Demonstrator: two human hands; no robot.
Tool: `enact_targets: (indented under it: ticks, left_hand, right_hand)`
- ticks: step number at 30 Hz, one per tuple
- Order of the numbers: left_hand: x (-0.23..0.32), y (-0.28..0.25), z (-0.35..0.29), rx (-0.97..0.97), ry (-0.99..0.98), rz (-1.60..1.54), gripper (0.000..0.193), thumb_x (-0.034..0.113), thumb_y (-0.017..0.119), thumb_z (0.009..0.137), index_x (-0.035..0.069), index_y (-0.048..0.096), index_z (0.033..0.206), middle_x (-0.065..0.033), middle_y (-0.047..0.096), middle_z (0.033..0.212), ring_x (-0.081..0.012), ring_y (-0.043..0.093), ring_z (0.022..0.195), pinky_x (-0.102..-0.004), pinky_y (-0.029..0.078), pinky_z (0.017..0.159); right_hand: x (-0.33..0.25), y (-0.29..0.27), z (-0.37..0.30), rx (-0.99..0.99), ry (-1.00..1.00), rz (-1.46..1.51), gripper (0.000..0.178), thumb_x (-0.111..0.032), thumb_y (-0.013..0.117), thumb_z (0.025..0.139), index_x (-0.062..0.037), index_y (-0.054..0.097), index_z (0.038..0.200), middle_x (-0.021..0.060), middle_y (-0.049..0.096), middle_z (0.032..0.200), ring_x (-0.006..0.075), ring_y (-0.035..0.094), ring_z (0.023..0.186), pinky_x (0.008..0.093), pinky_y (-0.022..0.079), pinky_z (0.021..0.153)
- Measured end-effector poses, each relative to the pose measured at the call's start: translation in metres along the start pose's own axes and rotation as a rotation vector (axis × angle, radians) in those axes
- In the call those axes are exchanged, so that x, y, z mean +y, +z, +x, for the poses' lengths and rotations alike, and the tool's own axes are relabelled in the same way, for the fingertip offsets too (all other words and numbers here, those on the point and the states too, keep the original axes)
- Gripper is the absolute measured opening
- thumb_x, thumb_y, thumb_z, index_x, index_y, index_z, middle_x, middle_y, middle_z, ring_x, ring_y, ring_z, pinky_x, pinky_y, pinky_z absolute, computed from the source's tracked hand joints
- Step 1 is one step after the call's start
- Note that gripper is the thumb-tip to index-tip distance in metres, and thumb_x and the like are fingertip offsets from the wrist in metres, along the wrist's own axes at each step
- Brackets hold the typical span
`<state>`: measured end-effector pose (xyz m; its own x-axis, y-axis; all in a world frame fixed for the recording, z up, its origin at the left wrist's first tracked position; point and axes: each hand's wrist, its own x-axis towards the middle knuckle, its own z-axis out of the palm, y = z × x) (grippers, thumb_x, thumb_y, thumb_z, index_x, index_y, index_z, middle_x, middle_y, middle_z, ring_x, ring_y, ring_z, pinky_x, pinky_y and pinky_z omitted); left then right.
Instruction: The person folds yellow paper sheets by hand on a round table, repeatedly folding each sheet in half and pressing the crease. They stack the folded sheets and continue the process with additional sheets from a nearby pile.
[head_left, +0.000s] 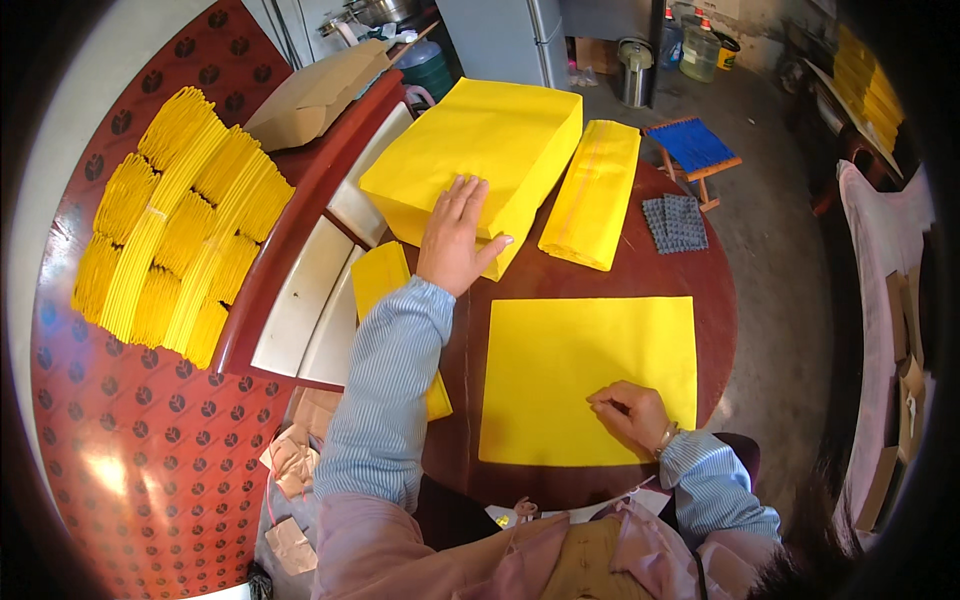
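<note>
My left hand [460,232] lies flat on the front side of a tall stack of yellow cloth-like sheets [490,120], its fingers stretched and thumb spread. Below it, my right hand [632,414] rests on the lower right part of a flat yellow sheet [570,370], fingers curled in, with nothing visible in them. That sheet lies on a round dark red table [715,310] right in front of me. Beside the stack is a folded yellow bundle [592,195]. Another yellow strip [378,275] shows partly behind my left forearm.
Bundled yellow pieces [180,230] are piled on a red patterned surface [130,430] at left, near a cardboard piece [318,92]. Dark grey textured pads [674,223] sit at the table's right edge, near a folding stool with a blue seat [694,145]. A metal flask [635,72] stands farther back.
</note>
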<state>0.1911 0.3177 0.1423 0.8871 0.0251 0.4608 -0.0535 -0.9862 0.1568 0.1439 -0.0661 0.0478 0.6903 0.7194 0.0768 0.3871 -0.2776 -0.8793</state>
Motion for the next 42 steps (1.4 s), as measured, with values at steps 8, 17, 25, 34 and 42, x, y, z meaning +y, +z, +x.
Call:
enact_targets:
  ticks: [8,17,25,34,42]
  left_hand:
    - [0.016,-0.006,-0.008,0.191,0.005,-0.087,0.059,0.022,0.087,0.085,-0.001,0.063,0.135,-0.0182,0.059,0.129,-0.0382,0.057,0.123,-0.0462,0.051,0.103]
    - [0.008,-0.019,0.002,0.177,-0.065,-0.105,0.043,0.021,0.089,0.081,0.002,0.076,0.117,-0.0158,0.074,0.108,-0.0354,0.068,0.105,-0.0427,0.056,0.092]
    - [0.014,-0.025,0.005,0.171,-0.12,-0.097,0.041,0.024,0.089,0.083,0.001,0.077,0.115,-0.017,0.076,0.107,-0.0349,0.071,0.102,-0.0424,0.057,0.09]
    - [0.016,-0.02,-0.001,0.193,-0.106,-0.109,0.04,0.024,0.087,0.085,0.002,0.076,0.117,-0.0152,0.076,0.111,-0.0337,0.069,0.107,-0.0422,0.056,0.093]
    - [0.02,-0.004,-0.017,0.234,0.02,-0.015,0.053,0.022,0.085,0.088,0.001,0.069,0.133,-0.0155,0.068,0.13,-0.0349,0.063,0.124,-0.0424,0.054,0.104]
  right_hand:
    - [0.006,-0.007,-0.002,-0.071,0.096,0.021,0.019,-0.012,0.075,0.094,-0.0031,0.079,0.111,0.0131,0.075,0.089,0.0217,0.072,0.075,0.033,0.058,0.07]
    - [0.01,-0.009,-0.002,-0.1,0.093,0.053,0.019,-0.009,0.074,0.094,-0.0031,0.078,0.112,0.013,0.074,0.088,0.0177,0.071,0.073,0.0299,0.057,0.068]
    - [0.013,-0.009,-0.002,-0.084,0.082,0.109,0.019,-0.007,0.075,0.094,-0.0034,0.078,0.112,0.01,0.073,0.088,0.0157,0.069,0.073,0.029,0.056,0.068]
    - [0.015,-0.008,-0.002,-0.066,0.041,0.092,0.02,-0.007,0.075,0.093,-0.0037,0.079,0.112,0.0101,0.073,0.087,0.0169,0.069,0.072,0.0293,0.056,0.067]
    - [0.017,-0.006,-0.003,-0.054,0.037,0.06,0.02,-0.008,0.075,0.093,-0.0034,0.079,0.112,0.0121,0.075,0.089,0.0191,0.071,0.074,0.0303,0.057,0.069]
